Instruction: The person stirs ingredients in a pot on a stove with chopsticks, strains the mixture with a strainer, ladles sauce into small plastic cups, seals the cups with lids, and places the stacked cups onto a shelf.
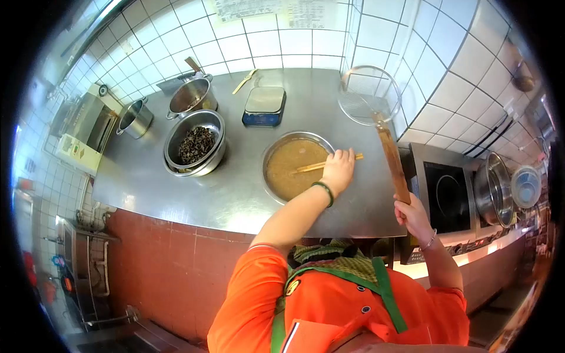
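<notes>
My left hand point(339, 170), with a green bracelet at the wrist, is closed around a pair of chopsticks point(312, 167). Their tips dip into a brownish liquid inside a steel bowl point(266, 180). My right hand point(414, 215) grips the lower end of the wooden handle of a wire mesh strainer point(391, 154). The strainer's round mesh head lies beyond, over the counter's back right corner by the tiled wall. Left of the liquid, dark pieces point(197, 145) fill a second steel bowl point(172, 154), nested in another bowl.
A digital scale point(264, 106) sits on the steel counter point(241, 200) behind the bowl. A light-coloured utensil point(245, 81) lies near the wall. Two steel pots point(192, 97) stand at the back left. To the right are an induction cooktop point(447, 197) and a large basin point(493, 189).
</notes>
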Available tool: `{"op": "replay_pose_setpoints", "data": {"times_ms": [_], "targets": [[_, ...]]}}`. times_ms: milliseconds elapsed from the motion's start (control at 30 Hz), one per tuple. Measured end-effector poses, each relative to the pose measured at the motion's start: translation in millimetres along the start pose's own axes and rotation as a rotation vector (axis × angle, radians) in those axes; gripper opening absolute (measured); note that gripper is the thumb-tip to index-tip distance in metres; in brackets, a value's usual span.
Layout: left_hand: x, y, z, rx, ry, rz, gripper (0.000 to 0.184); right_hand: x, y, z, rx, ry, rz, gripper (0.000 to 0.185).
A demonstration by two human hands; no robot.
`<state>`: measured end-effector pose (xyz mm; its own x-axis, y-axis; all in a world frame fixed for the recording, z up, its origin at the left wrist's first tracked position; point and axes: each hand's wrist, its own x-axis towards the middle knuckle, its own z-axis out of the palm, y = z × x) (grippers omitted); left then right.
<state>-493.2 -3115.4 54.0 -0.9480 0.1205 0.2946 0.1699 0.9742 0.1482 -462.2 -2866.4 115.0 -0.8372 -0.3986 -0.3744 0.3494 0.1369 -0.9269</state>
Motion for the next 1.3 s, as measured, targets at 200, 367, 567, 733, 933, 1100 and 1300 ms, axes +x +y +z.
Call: {"op": "replay_pose_setpoints", "data": {"times_ms": [200, 367, 567, 733, 933, 1100, 1300], "targets": [[4.5, -18.9, -25.0, -0.051, 0.124, 0.113, 0.008, 7.1, 11.6, -16.2, -0.144, 0.086, 0.027, 0.02], [-23.5, -69.1, -125.3, -0.361, 0.511, -0.156, 0.01, 24.3, 31.3, -23.8, -0.201, 0.037, 0.044, 0.019], [-84.4, -131.1, -149.8, -1.003, 0.69, -0.543, 0.014, 44.0, 39.6, -25.1, -0.149, -0.065, 0.06, 0.019], [-138.9, -145.7, -129.8, -1.239, 0.958, -0.713, 0.012, 49.8, 39.0, -19.9, -0.16, -0.117, 0.077, 0.017], [-193.1, -153.7, -106.5, -1.457, 1.373, -0.913, 0.016, 67.8, 52.9, -15.8, -0.105, -0.137, 0.108, 0.018], [-245.6, -165.5, -62.1, -1.602, 1.661, -1.079, 0.019, 93.6, 75.5, -15.2, 0.008, -0.143, 0.144, 0.021], [-280.2, -179.4, -10.6, -1.651, 1.805, -1.178, 0.019, 98.1, 49.8, 5.5, -0.052, -0.169, 0.172, 0.028]]}}
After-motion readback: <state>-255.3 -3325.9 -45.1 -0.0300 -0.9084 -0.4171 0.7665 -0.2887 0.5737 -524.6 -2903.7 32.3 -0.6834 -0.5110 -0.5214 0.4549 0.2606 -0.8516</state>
